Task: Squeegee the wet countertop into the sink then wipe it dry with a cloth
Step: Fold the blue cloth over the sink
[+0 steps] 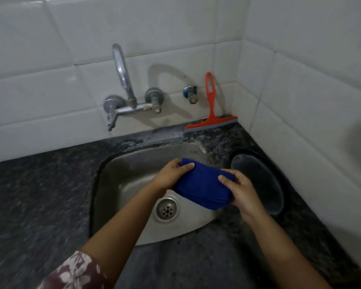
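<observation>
A folded blue cloth [203, 187] is held above the steel sink [133, 163], over its right half. My left hand [171, 174] grips the cloth's upper left end. My right hand [242, 190] grips its right end. The dark speckled countertop [40, 195] surrounds the sink. A red squeegee [212, 109] leans upright against the tiled wall behind the sink's right corner, its blade resting on the counter.
A chrome wall tap [123, 84] with two knobs arches over the sink's back edge, and a small valve [190, 94] sits to its right. A dark round lid or plate [258, 182] leans against the right wall. The drain [167, 209] lies below the cloth.
</observation>
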